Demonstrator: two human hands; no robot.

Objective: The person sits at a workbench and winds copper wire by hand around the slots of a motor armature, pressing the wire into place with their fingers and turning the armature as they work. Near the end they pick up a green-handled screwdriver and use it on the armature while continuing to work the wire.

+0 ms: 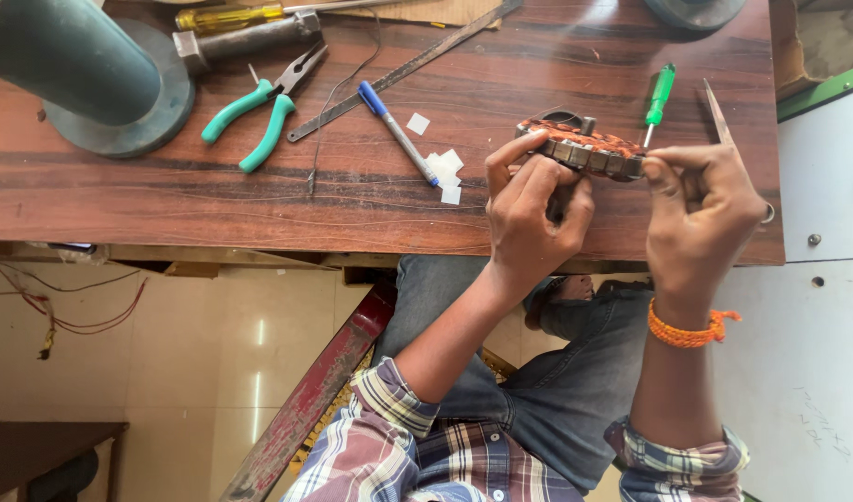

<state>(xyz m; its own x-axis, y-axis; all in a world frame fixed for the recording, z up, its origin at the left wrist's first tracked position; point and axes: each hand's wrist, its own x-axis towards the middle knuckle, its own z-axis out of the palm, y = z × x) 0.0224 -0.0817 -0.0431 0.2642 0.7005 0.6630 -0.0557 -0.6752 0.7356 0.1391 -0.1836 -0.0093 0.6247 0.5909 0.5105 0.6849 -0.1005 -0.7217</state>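
A round motor stator (584,146) with copper windings and a metal laminated rim is tilted on edge above the wooden table (213,186). My left hand (531,214) grips its near left side, fingers curled over the rim. My right hand (701,218), with an orange thread band on the wrist, holds the right side of the stator. A green-handled screwdriver (659,98) lies just behind the stator, and a thin metal blade (717,112) sticks up past my right hand.
Green-handled pliers (259,116), a blue-capped pen (397,130), white paper scraps (443,167), a long metal strip (403,70), a hammer (245,42) and a yellow-handled screwdriver (227,17) lie on the table. A dark green cylinder on a round base (83,70) stands far left. A white cabinet (821,279) is on the right.
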